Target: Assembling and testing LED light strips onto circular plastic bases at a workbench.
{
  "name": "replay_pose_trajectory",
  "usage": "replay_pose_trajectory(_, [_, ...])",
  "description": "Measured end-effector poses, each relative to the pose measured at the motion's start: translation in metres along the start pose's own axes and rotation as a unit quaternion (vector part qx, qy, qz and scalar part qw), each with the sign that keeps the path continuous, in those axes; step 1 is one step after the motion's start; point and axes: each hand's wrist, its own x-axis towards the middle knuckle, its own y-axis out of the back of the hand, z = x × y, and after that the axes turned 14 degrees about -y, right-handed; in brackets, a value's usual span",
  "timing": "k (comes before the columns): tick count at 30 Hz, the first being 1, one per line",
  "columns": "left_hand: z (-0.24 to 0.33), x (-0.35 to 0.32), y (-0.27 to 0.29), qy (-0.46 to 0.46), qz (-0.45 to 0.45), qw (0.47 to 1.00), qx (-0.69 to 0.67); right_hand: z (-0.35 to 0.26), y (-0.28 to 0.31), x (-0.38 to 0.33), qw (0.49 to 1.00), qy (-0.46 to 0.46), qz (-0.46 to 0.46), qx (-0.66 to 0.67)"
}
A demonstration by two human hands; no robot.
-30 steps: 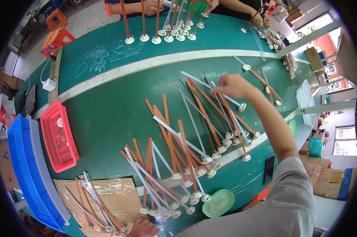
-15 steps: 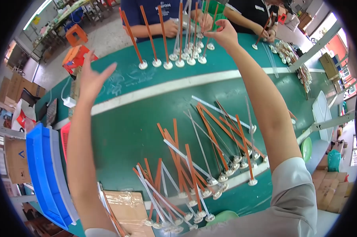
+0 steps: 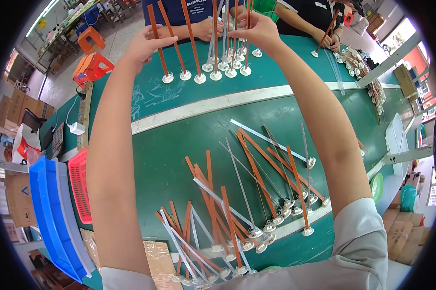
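Observation:
At the far side of the bench, a row of upright orange-brown strips [image 3: 189,36] with round white bases stands on the green top. My left hand [image 3: 145,46] is at the row's left end, thumb stretched across the leftmost strips and fingers apart. At the right end, my right hand [image 3: 261,33] has its thumb and forefinger spread beside the strips. Neither hand visibly grips a strip; some fingertips are hidden behind them. Closer to me, more orange and clear strips with white bases [image 3: 307,232] lie leaning across one another.
A blue tray [image 3: 46,203] and a red basket [image 3: 78,181] are on the left. Two people work across the bench; one person's hand [image 3: 326,41] holds a strip. A bundle of strips [image 3: 355,65] lies far right. Cardboard [image 3: 162,256] lies near my left forearm.
My left hand has moved right, from beside the row to its leftmost strips. My right hand has shifted slightly left and closer to the strips.

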Motion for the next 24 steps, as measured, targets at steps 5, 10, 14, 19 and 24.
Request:
replay_pose_trajectory(5, [-0.013, 0.001, -0.021, -0.065, -0.011, 0.997, 0.049, -0.014, -0.008, -0.014, 0.994, -0.005, -0.090, 0.055])
replay_pose_trajectory(10, [0.007, -0.002, -0.041, -0.089, -0.021, 0.995, 0.035, -0.030, -0.023, -0.009, 0.996, 0.018, -0.084, -0.037])
replay_pose_trajectory(14, [-0.010, 0.009, -0.056, -0.149, -0.078, 0.984, 0.055, -0.039, -0.042, -0.037, 0.981, 0.190, 0.027, 0.042])
replay_pose_trajectory(19, [-0.016, 0.002, -0.074, -0.199, -0.127, 0.969, 0.077, -0.055, -0.046, -0.034, 0.955, 0.002, -0.267, 0.126])
replay_pose_trajectory(24, [-0.017, -0.030, -0.079, -0.170, 0.012, 0.984, 0.047, -0.070, -0.037, -0.054, 0.942, 0.014, -0.301, 0.148])
